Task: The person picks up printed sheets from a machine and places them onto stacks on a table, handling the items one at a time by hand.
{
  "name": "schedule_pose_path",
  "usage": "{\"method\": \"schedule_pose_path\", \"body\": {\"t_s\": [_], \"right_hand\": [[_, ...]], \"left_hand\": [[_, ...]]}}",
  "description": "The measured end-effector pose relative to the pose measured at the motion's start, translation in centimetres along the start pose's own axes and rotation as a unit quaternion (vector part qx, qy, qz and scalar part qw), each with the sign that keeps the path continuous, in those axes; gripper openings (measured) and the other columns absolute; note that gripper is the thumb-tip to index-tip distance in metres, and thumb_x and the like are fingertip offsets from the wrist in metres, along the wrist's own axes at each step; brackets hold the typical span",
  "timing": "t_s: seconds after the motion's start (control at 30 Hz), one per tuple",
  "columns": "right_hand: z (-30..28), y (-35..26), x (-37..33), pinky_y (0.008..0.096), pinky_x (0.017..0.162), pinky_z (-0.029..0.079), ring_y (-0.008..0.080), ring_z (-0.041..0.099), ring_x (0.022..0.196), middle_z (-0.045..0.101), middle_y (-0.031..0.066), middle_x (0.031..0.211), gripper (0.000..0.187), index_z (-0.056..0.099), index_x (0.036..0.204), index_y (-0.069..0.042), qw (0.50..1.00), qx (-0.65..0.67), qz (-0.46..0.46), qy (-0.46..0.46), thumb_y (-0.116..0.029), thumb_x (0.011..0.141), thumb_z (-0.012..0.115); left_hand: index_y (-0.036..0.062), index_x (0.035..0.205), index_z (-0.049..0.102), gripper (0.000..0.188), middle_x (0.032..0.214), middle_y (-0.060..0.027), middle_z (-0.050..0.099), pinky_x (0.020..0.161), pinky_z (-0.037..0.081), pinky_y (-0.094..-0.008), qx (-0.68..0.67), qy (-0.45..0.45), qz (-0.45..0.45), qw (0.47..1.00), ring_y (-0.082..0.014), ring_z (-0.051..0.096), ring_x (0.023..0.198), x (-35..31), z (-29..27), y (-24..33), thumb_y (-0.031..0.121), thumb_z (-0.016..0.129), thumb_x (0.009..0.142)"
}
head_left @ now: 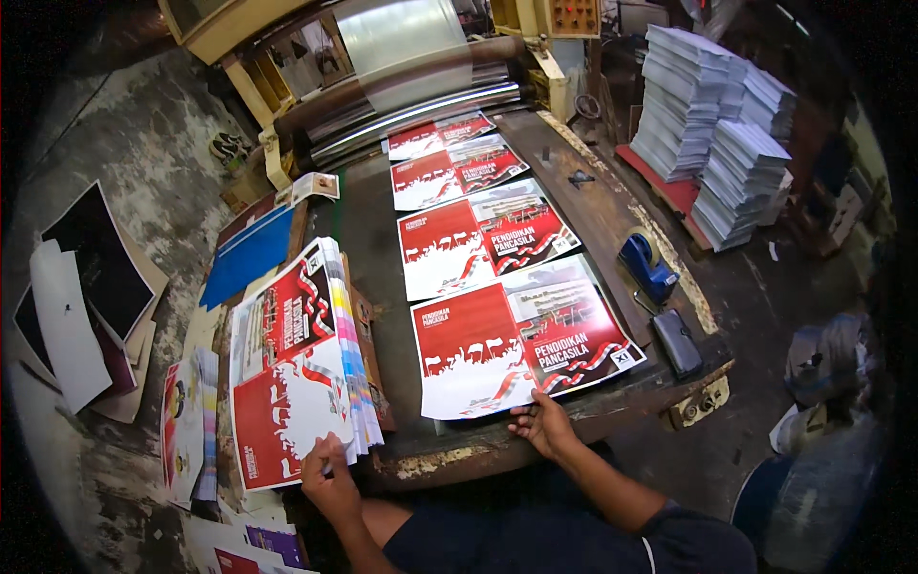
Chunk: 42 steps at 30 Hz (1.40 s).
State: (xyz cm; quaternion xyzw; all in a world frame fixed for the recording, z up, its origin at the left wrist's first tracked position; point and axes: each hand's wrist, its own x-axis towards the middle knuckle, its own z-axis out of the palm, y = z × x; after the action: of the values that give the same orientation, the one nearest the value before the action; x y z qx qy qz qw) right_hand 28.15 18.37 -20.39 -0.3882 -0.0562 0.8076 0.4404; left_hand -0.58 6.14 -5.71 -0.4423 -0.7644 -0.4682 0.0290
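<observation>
Just over the near corner of a stack of printed cover sheets [277, 383], my left hand [333, 480] is pinched closed at the top sheet's edge. Those sheets are red and white with a ribbon design. In the middle, several matching sheets lie in an overlapping row running back to the rollers. At the near edge of the closest printed sheet [469, 335] is my right hand [547, 428], its thumb touching the border and its fingers loosely apart. That sheet lies flat on the dark machine table [368, 277].
Metal rollers [411, 110] with clear film [406, 53] stand at the far end. A blue tape dispenser [648, 268] and a dark case [677, 342] sit on the right. Tall paper stacks [684, 100] rise beyond. Loose boards [100, 258] lie on the left.
</observation>
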Motion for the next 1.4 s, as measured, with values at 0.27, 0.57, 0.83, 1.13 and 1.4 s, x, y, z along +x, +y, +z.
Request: {"method": "schedule_pose_path", "body": {"t_s": [0.27,0.57,0.83,1.13,1.4], "right_hand": [[0.0,1.3,2.5,0.0447,0.069,0.052,0.0190,0.053,0.067,0.056,0.0115,0.085,0.023,0.040,0.106,-0.008,0.999,0.036,-0.034,-0.019,-0.026,0.093,0.045],[-2.1,1.4,-1.3,0.0435,0.070,0.052,0.0207,0.053,0.076,0.053,0.0129,0.108,0.045,0.034,0.127,-0.011,0.999,-0.024,-0.031,-0.017,-0.031,0.090,0.050],[1.8,0.4,-4.8,0.0319,0.076,0.050,0.0171,0.058,0.087,0.060,0.0101,0.106,0.054,0.047,0.126,-0.003,0.973,-0.168,-0.038,-0.152,-0.037,0.086,0.059],[-0.9,-1.2,0.6,0.0296,0.061,0.051,0.0139,0.054,0.058,0.061,0.0067,0.073,0.035,0.059,0.094,-0.003,0.981,-0.171,0.083,-0.049,-0.038,0.087,0.059],[-1.6,0.5,-0.5,0.0302,0.063,0.052,0.0133,0.056,0.060,0.066,0.0113,0.081,0.040,0.060,0.097,-0.003,0.974,-0.188,0.118,-0.037,-0.041,0.091,0.051]], "left_hand": [[-0.0058,0.107,0.061,0.038,0.105,-0.0163,0.061,0.088,0.043,-0.0345,-0.200,0.043,-0.173,0.964,-0.0239,0.057,0.096,-0.5,-2.2,-1.1,0.028,0.054,0.093],[0.0013,0.086,0.068,0.033,0.087,-0.0132,0.067,0.090,0.041,-0.0379,-0.112,-0.060,0.042,0.991,-0.0273,0.061,0.086,-5.9,-2.6,2.1,0.031,0.055,0.089],[0.0174,0.081,0.074,0.025,0.101,-0.0032,0.067,0.107,0.009,-0.0590,0.026,-0.277,0.293,0.915,-0.0310,0.047,0.120,-2.1,-2.7,3.2,0.040,0.066,0.077],[-0.0045,0.120,0.054,0.045,0.125,-0.0230,0.051,0.099,0.036,-0.0418,0.158,-0.117,0.224,0.955,-0.0343,0.050,0.114,4.9,3.6,1.2,0.019,0.064,0.083],[-0.0073,0.111,0.059,0.027,0.109,-0.0233,0.060,0.086,0.046,-0.0383,0.044,-0.069,0.239,0.968,-0.0331,0.058,0.099,6.7,4.4,-1.7,0.009,0.051,0.091]]}}
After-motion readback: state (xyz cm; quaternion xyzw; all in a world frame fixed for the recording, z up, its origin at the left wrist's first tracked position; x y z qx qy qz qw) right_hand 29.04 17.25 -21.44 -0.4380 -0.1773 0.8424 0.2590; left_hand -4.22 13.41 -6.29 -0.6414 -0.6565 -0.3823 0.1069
